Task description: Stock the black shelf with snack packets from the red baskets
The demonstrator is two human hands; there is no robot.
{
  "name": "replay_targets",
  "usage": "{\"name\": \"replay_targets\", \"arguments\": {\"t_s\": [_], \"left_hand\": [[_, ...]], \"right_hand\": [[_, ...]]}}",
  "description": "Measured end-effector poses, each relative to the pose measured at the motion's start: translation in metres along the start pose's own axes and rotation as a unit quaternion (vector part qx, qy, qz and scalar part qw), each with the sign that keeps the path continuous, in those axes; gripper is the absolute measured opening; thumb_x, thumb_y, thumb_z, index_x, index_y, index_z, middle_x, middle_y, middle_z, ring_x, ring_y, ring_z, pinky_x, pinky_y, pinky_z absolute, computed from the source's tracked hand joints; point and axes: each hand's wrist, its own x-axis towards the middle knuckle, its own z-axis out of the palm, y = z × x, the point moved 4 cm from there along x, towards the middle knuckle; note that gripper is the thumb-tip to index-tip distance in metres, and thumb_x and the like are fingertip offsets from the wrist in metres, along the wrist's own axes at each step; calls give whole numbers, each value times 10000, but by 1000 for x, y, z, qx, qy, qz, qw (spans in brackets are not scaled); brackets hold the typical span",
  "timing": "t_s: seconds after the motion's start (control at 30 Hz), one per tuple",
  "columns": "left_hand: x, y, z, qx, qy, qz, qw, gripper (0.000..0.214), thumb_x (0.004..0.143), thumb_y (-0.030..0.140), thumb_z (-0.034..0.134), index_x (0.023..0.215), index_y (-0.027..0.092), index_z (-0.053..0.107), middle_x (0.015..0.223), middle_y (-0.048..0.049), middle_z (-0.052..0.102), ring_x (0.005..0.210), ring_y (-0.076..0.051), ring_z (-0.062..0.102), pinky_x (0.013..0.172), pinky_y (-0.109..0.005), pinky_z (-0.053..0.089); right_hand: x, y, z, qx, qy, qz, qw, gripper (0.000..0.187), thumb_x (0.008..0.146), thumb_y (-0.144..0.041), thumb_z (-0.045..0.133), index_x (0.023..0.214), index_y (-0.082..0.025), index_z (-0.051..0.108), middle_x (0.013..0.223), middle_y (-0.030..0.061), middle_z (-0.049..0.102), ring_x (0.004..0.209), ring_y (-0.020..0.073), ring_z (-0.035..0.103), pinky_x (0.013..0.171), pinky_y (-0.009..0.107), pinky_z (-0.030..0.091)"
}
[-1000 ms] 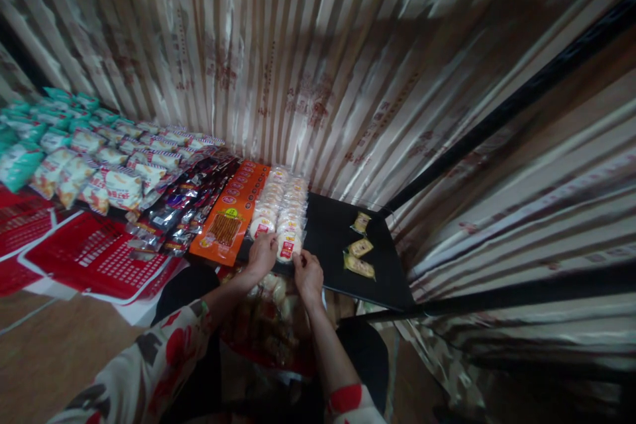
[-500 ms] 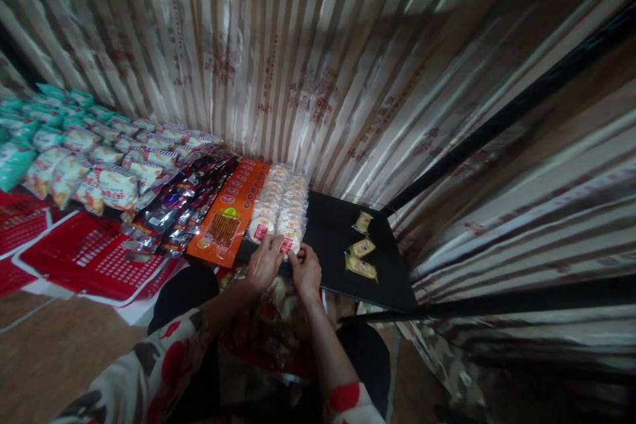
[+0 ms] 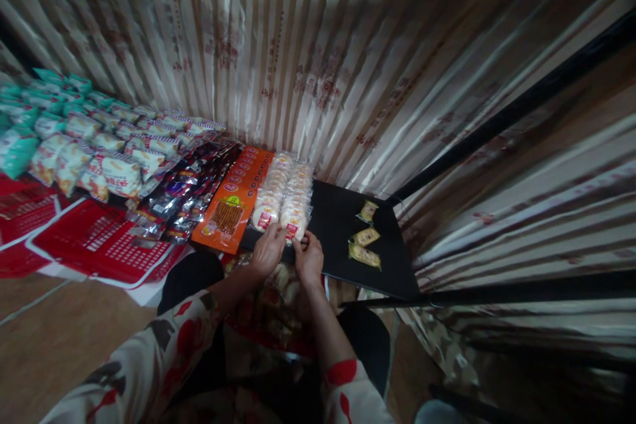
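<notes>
Two rows of round white rice crackers (image 3: 283, 192) in clear wrappers overlap on the black shelf (image 3: 330, 212). At the front of the right row is a rice cracker packet (image 3: 294, 217) with a red label. My left hand (image 3: 269, 250) pinches its lower left edge, fingers bent. On its right corner, my right hand (image 3: 309, 258) has thumb and fingertips closed. An orange bag of stick snacks (image 3: 224, 215) lies just left of the rows.
Dark shiny packets (image 3: 183, 192), white snack bags (image 3: 116, 172) and teal bags (image 3: 18, 146) fill the left. Three small yellow packets (image 3: 365, 237) lie right. Below are red baskets (image 3: 99, 238) and a container of wrapped snacks (image 3: 278, 308). A black metal bar (image 3: 477, 139) slants beside the shelf.
The view has shifted slightly, so the shelf appears a little higher. Both hands stay at the front rice cracker packet, with hardly any movement relative to it.
</notes>
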Motion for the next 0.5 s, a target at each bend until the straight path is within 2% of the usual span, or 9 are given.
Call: {"name": "replay_targets", "arguments": {"t_s": [0.13,0.2,0.27,0.33,0.4,0.5], "left_hand": [[-14,-1,-1,-5,44,26,999,322,880,139,407,1173,196,529,1148,-89,501,1063,-200,498,898,-314,455],[-26,-1,0,-5,55,37,998,323,876,133,402,1162,189,541,1133,-92,515,1047,-201,504,887,-312,459],[-42,2,5,-9,44,46,998,315,869,125,400,1135,178,560,1112,-96,535,1035,-204,508,883,-313,456],[-60,8,13,-21,1,65,998,287,858,127,417,1096,163,574,1094,-102,545,1031,-206,506,892,-316,446],[-77,15,26,-36,-74,71,994,260,832,123,448,1054,166,576,1085,-92,551,1040,-203,498,918,-324,428],[-100,24,49,-49,-205,46,976,261,816,107,442,1034,185,562,1098,-77,554,1036,-192,502,902,-322,429]], "right_hand": [[-18,6,-4,85,40,-12,996,414,810,-385,478,1107,-105,553,975,120,573,735,156,580,688,282,480],[-33,13,-7,94,63,-25,993,383,832,-386,442,1076,-117,563,979,118,573,793,166,583,730,293,480],[-49,23,-10,81,79,-37,993,353,850,-376,403,1037,-132,575,968,114,592,854,181,582,785,310,466],[-65,37,-11,55,88,-35,994,346,851,-366,375,1008,-139,584,965,117,614,891,198,580,814,323,454],[-79,54,-12,5,82,-4,997,352,847,-330,339,989,-134,595,984,134,628,949,220,575,854,336,437],[-93,82,-9,-109,1,67,992,370,827,-226,326,1051,-111,598,1072,159,621,1048,236,558,909,338,410]]}}
